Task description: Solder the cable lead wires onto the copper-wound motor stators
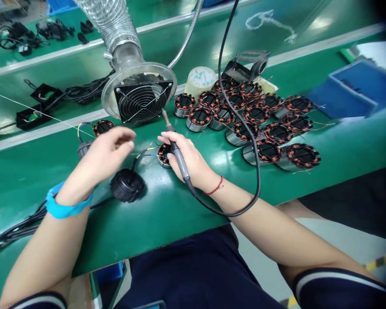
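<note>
My right hand [189,161] grips a soldering iron [179,159] like a pen, its tip pointing up and away near the fan guard. Beneath that hand, partly hidden, lies a stator with copper windings [164,155], its coloured leads running left to a black round motor cap [128,185]. My left hand [107,150] hovers left of the stator, thumb and forefinger apart. A thin, straight solder wire [38,110] enters this hand from the left and seems to come out below the thumb; the lower fingers are hidden. Another stator [103,127] sits beyond the left hand.
A fume extractor with a fan [143,103] hangs ahead. Several stators [257,115] stand grouped at right, beside a blue bin [354,88] and a whitish round tub [202,79]. The iron's black cable [258,171] loops over my right forearm. Black cables [22,223] lie at left.
</note>
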Motion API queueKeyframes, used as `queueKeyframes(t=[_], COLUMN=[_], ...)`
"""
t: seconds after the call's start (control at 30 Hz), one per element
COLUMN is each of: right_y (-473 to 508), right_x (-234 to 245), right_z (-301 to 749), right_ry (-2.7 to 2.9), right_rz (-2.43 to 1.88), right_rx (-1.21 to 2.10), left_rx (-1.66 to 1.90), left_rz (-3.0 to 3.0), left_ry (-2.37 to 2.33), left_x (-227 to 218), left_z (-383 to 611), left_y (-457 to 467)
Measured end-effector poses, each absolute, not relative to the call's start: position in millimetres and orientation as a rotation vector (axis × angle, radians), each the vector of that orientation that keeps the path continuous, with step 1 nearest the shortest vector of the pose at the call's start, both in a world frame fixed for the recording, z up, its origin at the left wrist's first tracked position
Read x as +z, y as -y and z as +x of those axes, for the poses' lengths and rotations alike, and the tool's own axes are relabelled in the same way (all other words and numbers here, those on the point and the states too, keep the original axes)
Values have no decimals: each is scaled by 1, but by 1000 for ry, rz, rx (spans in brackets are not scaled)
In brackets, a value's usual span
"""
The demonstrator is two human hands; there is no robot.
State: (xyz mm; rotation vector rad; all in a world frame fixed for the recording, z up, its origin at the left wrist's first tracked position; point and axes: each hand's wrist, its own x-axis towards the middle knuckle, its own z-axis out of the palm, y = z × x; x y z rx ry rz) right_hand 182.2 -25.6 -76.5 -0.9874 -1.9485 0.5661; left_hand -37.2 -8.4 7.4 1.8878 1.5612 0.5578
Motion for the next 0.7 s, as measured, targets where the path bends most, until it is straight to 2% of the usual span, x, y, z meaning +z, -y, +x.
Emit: queueKeyframes(t=[0.1,0.27,0.7], right_y=[22,25,34], right_x=[-78,-72,-74], right_z=[182,185,172], right_ry=[1967,1964,1858], right_rz=[-979,-986,-890], right_rx=[659,677,776], left_rx=[257,406,407], left_rz=[1680,1209,1387], left_ry=[-1319,-1291,-1444], left_x=[3,-1,4], left_z=[-34,-27,-7], left_y=[8,9,18])
